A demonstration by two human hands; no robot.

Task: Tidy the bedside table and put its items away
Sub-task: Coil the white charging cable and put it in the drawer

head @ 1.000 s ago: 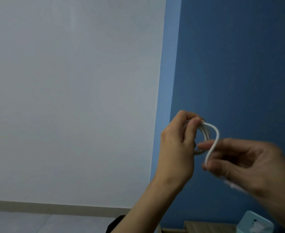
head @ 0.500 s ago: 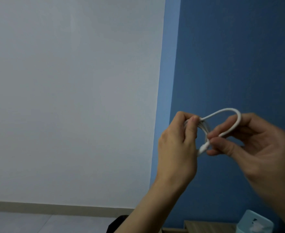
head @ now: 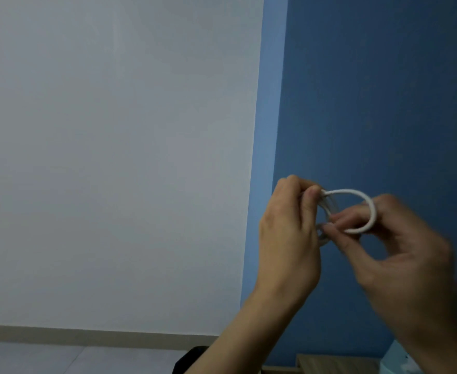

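Filling most of the view are two walls: one pale grey wall (head: 114, 157) across the nine o'clock half and one blue wall (head: 370, 90) across the three o'clock half, meeting at a vertical corner. One beige skirting strip (head: 87, 334) runs along the foot of the grey wall toward seven o'clock. Two bare hands are raised in front of the blue wall at about four o'clock from the centre. One left hand (head: 289, 238) is curled closed, thumb pressed to forefinger, pinching a bunched coil of one white cable (head: 356, 194). One right hand (head: 399, 255), blurred, sits just at three o'clock of the left, its fingers (head: 348, 220) bent in and gripping one loose loop of that same cable, which arcs over them. The cable is held up in the air between both hands, well above the one wooden bedside table (head: 335, 364) whose edge shows at five o'clock. One pale blue item (head: 399, 360) peeks in beside it, too cropped to identify
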